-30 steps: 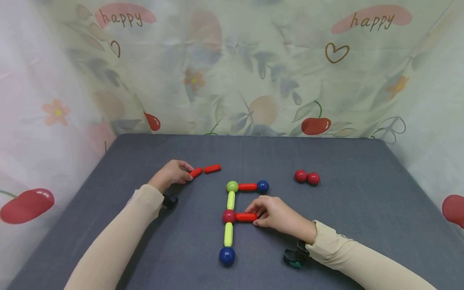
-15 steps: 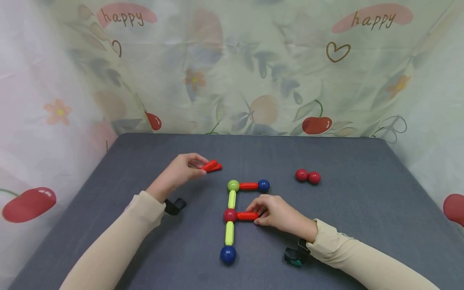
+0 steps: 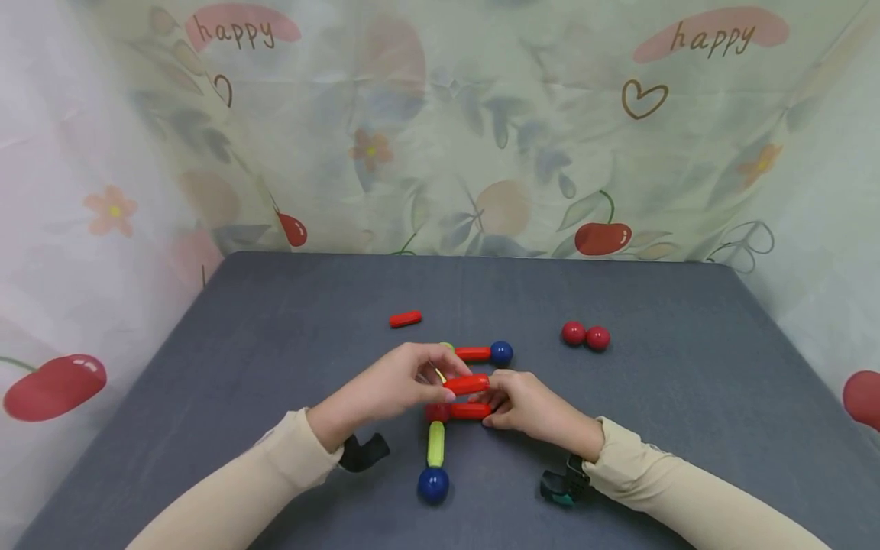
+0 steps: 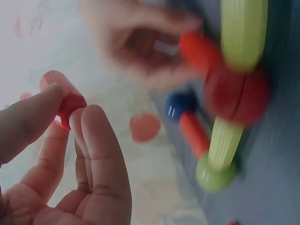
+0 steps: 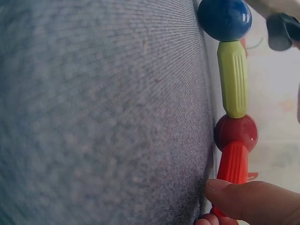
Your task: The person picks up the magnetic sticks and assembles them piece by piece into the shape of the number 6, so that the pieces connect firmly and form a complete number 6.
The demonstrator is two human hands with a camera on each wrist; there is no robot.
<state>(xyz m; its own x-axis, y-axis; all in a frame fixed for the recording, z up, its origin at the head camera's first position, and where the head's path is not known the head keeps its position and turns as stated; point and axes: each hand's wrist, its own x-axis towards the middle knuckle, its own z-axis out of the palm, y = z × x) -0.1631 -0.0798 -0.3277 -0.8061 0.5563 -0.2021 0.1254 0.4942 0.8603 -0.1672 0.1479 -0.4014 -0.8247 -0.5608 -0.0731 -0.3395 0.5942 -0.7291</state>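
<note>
My left hand (image 3: 395, 386) pinches a red rod (image 3: 467, 383) between thumb and fingertips, held up over the joined rods and balls. In the left wrist view the same red rod (image 4: 63, 98) is seen nearly end-on. My right hand (image 3: 532, 405) pinches the free end of another red rod (image 3: 469, 411), whose other end meets a dark red ball (image 5: 236, 133). From that ball a yellow-green rod (image 3: 436, 444) runs to a blue ball (image 3: 433, 485) nearest me. Beyond it a second yellow-green rod (image 4: 226, 143) leads to a green ball (image 4: 215, 174), partly hidden in the head view.
From the green ball a red rod (image 3: 473, 354) reaches a blue ball (image 3: 501, 353). One loose red rod (image 3: 406, 319) lies farther back on the dark grey table (image 3: 309, 294). Two red balls (image 3: 586, 336) sit side by side at the right. A patterned cloth (image 3: 440, 130) hangs behind.
My left hand has lifted one red rod from the back left and carried it right and nearer, over the joined pieces. My right hand has stayed on its red rod.
</note>
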